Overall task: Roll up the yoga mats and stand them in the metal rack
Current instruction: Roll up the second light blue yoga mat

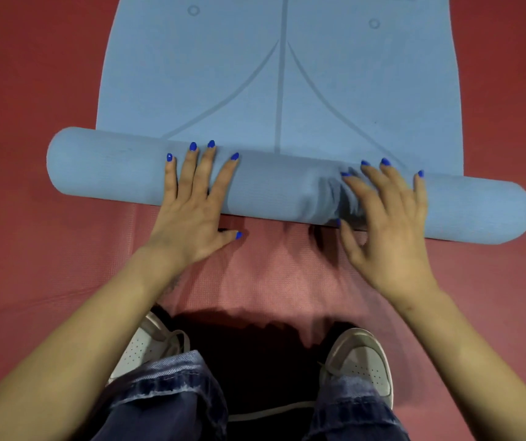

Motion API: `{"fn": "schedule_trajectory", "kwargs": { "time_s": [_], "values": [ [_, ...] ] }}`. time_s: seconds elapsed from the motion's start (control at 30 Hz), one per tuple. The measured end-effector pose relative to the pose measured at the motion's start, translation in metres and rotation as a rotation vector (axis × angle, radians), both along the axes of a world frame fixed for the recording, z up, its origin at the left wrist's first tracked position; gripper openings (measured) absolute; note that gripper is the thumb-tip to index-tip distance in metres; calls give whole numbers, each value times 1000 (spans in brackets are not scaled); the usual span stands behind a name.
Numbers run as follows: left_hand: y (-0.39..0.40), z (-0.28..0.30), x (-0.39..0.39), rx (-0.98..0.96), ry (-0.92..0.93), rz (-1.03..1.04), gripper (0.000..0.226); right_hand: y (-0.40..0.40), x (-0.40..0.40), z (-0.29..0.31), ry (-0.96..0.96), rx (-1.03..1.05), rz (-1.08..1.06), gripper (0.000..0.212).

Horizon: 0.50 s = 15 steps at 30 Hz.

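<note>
A light blue yoga mat (280,84) lies flat on the red floor and stretches away from me, printed with darker alignment lines. Its near end is wound into a thick roll (274,183) lying crosswise, slightly slanted down to the right. My left hand (191,205) presses on the roll left of centre with fingers straight and spread. My right hand (386,218) lies on the roll right of centre, fingers spread, and the mat is dented and creased beside its fingertips. No metal rack is in view.
A pink textured mat (271,275) lies on the red floor (16,90) under the blue one, reaching toward my feet. My white shoes (360,361) and blue jeans cuffs (172,386) are at the bottom, close behind the roll.
</note>
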<state>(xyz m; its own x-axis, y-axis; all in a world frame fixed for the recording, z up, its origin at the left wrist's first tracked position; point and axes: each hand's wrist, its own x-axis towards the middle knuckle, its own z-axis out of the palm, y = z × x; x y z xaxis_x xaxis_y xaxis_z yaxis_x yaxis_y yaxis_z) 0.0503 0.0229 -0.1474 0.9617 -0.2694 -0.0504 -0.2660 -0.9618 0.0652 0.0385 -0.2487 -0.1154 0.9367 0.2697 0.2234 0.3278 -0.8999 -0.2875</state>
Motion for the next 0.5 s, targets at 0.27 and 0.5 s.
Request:
{"fn": "schedule_trajectory", "kwargs": {
  "time_s": [0.27, 0.5],
  "values": [
    [-1, 12, 28, -17, 68, -5, 129, 17, -11, -36, 153, -216, -86, 105],
    [-4, 23, 68, 1, 201, 49, 125, 17, 30, -37, 154, -271, -78, 124]
  ]
}}
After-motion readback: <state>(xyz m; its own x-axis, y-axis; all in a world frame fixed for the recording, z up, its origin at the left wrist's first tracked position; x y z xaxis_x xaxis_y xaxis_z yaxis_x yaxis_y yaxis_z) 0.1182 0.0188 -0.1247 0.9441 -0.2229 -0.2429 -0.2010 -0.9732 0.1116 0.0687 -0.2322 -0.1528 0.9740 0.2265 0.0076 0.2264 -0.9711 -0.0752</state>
